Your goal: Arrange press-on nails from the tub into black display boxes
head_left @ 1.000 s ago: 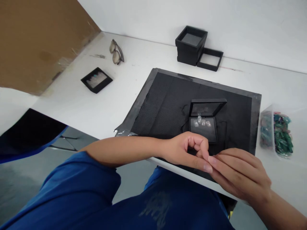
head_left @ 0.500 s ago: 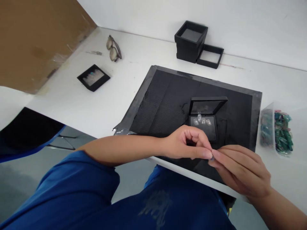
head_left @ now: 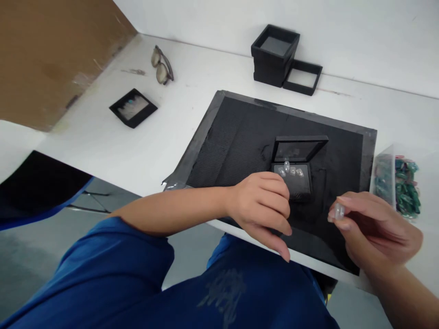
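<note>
My right hand (head_left: 380,226) pinches a small glossy, silvery clear false nail (head_left: 339,211) between thumb and fingers, over the right part of the black mat (head_left: 236,137). My left hand (head_left: 262,205) hovers palm down near the front edge, thumb stretched out and fingers loosely bent apart; nothing shows in it. Just beyond it stands a black hinged display case (head_left: 297,189) with its windowed lid (head_left: 300,148) raised. Several similar false nails (head_left: 292,171) lie in a row along the back of its base. The left hand hides the case's front left part.
A clear plastic tub (head_left: 384,183) holds many green and reddish pieces at the right. Stacked black frames (head_left: 274,59) and a single frame (head_left: 302,77) stand by the wall. Glasses (head_left: 162,66) and another black case with nails (head_left: 133,108) sit at the left.
My hands have come apart. The right one has moved right, carrying the false nail, while the left one has turned palm down and loosened its pinch.
</note>
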A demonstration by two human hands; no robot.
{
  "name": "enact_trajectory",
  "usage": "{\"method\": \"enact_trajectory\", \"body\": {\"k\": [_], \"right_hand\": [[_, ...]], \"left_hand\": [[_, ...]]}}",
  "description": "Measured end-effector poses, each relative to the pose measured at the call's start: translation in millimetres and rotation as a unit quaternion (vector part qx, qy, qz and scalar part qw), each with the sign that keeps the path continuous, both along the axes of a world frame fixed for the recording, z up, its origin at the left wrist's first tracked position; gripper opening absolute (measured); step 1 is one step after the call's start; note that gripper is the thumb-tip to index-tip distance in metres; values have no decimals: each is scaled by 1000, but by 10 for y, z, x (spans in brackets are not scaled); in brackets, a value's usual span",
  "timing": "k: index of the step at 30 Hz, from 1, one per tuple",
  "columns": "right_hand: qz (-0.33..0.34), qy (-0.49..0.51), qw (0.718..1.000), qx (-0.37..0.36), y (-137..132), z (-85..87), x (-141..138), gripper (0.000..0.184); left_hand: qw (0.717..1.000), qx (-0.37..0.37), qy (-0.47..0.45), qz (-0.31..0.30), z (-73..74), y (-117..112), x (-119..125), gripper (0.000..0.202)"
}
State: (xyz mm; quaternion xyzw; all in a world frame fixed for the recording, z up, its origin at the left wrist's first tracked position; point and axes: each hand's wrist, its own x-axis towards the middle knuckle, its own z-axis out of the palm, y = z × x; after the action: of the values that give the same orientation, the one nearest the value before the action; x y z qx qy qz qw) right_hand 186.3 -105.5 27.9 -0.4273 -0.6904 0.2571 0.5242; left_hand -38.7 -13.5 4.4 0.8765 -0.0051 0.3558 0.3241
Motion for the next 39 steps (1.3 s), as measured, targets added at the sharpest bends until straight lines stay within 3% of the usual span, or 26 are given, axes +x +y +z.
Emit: {"method": "enact_trajectory", "body": {"k": [3,6,9,13,16,20,26,31,39], "right_hand": [[-78,-57,995,0,69,-34,34,50],[-129,-111,983,-62,205,-143,120,35],[-107,-160,975,-112,355,-262,207,24],[-56,-227,967,-102,475,-334,218,23],[-45,-273,955,-107,499,-343,165,27],[-65,-315,941,-108,498,-344,97,32],[-71,-315,942,-93,483,-340,96,33],[-9,-346,935,-75,463,-326,153,29],[-30,-444,895,-13,411,-301,123,34]], "left_hand": [[993,114,12,-16,-5,27,1,30],[984,168,35,-41,-10,7,23,31],[978,199,49,-45,-17,-18,36,31],[966,228,118,-16,-21,-42,15,39],[959,201,200,-18,-30,-57,-4,48],[954,103,279,-29,-40,-68,3,56],[945,27,321,-50,-39,-63,26,50],[948,32,314,-52,-71,-58,22,50],[945,72,316,-46,-71,-58,21,51]]}}
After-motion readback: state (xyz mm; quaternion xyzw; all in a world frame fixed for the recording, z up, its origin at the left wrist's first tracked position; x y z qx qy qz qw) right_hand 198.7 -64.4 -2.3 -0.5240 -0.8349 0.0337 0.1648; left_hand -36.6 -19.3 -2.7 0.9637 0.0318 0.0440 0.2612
